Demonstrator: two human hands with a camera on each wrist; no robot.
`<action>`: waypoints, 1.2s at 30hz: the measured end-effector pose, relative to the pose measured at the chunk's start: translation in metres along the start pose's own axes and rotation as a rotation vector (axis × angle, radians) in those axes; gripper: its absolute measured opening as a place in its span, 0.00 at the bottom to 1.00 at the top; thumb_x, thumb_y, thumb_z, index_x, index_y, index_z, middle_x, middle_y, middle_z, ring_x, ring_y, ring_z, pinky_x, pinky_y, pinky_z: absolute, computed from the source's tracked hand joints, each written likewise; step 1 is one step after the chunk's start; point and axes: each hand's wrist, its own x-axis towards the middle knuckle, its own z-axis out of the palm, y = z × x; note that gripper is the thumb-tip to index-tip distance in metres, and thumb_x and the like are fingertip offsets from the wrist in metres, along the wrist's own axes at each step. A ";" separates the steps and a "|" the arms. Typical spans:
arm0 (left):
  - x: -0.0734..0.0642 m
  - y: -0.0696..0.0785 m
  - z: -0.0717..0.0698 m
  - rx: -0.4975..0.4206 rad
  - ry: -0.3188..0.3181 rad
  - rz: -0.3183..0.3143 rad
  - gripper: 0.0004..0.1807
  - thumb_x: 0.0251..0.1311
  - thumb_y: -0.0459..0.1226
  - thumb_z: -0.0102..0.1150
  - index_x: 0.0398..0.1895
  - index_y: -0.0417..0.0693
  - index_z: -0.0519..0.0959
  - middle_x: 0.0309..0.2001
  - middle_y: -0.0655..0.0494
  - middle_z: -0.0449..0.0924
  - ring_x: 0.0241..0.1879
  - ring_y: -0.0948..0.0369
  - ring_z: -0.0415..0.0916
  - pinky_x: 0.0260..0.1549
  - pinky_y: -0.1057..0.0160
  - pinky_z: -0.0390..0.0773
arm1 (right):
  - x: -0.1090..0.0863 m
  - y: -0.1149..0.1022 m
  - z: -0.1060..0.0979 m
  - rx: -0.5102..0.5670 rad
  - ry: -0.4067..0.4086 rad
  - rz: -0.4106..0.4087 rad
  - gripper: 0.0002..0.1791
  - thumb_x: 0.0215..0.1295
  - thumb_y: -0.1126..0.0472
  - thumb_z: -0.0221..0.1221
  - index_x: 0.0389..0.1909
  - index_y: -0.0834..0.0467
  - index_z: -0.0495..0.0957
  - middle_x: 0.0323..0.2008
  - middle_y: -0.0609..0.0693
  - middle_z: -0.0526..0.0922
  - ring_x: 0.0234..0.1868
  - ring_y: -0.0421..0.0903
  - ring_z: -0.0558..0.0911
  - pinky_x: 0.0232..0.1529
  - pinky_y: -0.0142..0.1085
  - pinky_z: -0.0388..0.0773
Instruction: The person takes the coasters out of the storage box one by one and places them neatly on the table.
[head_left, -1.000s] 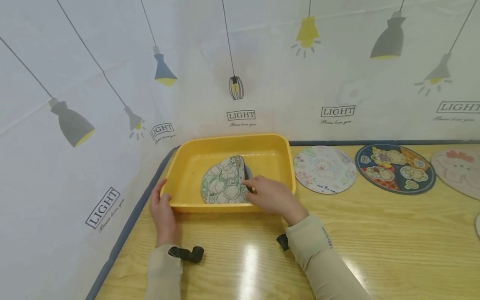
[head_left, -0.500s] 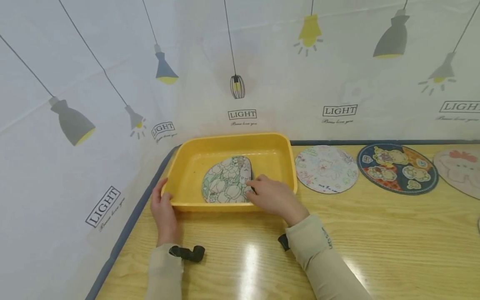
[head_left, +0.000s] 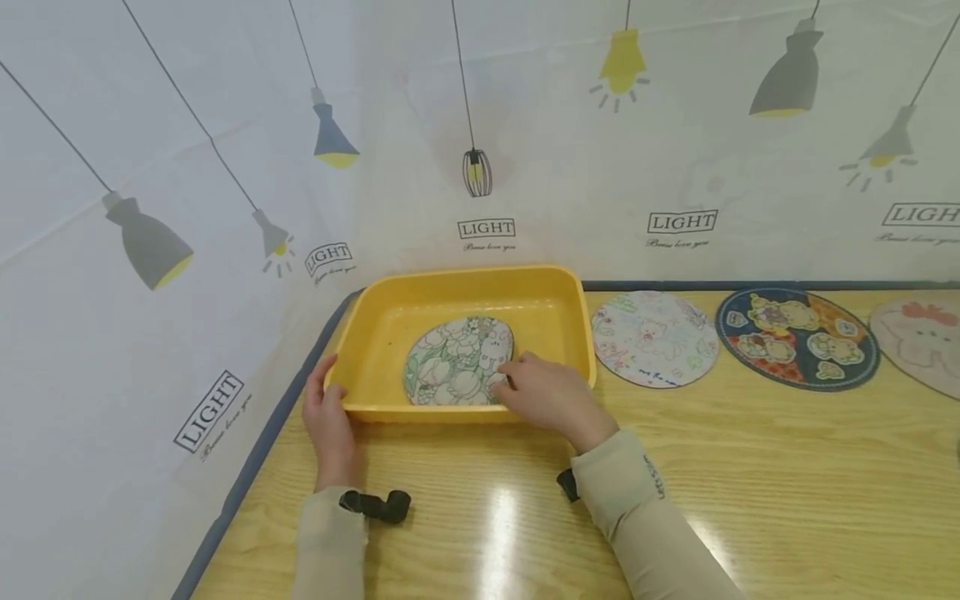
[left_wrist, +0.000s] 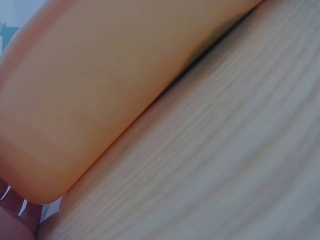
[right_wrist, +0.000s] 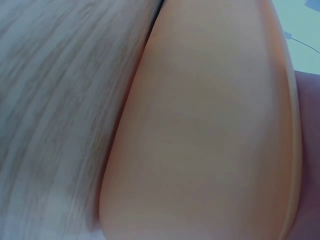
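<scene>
In the head view, a yellow plastic tray (head_left: 360,354) stands on the wooden table, and a round mat (head_left: 450,367) with a green-and-white flower print lies in it. My left hand (head_left: 328,417) grips the tray's left front corner, fingers round the outside and thumb at the rim. Reaching over the front rim, my right hand (head_left: 551,398) pinches the mat's right edge with curled fingers; the thumb is hardly visible. The left wrist view is filled by the tray's outer wall (left_wrist: 100,90), with fingers (left_wrist: 20,212) at its corner. In the right wrist view the wall hides the fingertips.
Right of the tray, a white doodle-print round mat (head_left: 652,339), a dark blue one with bears (head_left: 798,337) and a pink one (head_left: 922,342) lie in a row on the table (head_left: 735,483). A lamp-print cloth (head_left: 570,167) hangs behind and to the left.
The mat's right edge, folded up with its dark underside showing, has unfolded to the right and lies flatter. Its print shows more fully. Both hands have stayed nearly in place.
</scene>
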 end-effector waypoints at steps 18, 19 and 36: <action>0.000 -0.001 0.001 -0.012 -0.001 0.003 0.24 0.55 0.30 0.37 0.54 0.56 0.71 0.59 0.65 0.62 0.54 0.62 0.63 0.49 0.61 0.65 | 0.001 0.001 0.003 -0.040 -0.035 -0.010 0.20 0.63 0.47 0.39 0.16 0.48 0.70 0.15 0.44 0.67 0.18 0.42 0.68 0.21 0.35 0.62; 0.000 -0.001 0.001 -0.011 0.000 0.002 0.24 0.55 0.31 0.37 0.54 0.57 0.71 0.59 0.65 0.62 0.54 0.63 0.63 0.49 0.61 0.65 | 0.001 0.002 0.003 -0.038 -0.034 -0.008 0.21 0.63 0.47 0.39 0.14 0.48 0.68 0.14 0.44 0.67 0.17 0.42 0.67 0.20 0.35 0.61; -0.005 0.005 0.003 -0.023 -0.008 0.013 0.24 0.55 0.30 0.37 0.55 0.54 0.71 0.59 0.63 0.62 0.51 0.58 0.65 0.46 0.60 0.67 | 0.000 0.003 0.004 -0.053 -0.061 -0.040 0.23 0.65 0.47 0.35 0.14 0.48 0.69 0.16 0.44 0.68 0.21 0.41 0.68 0.24 0.35 0.64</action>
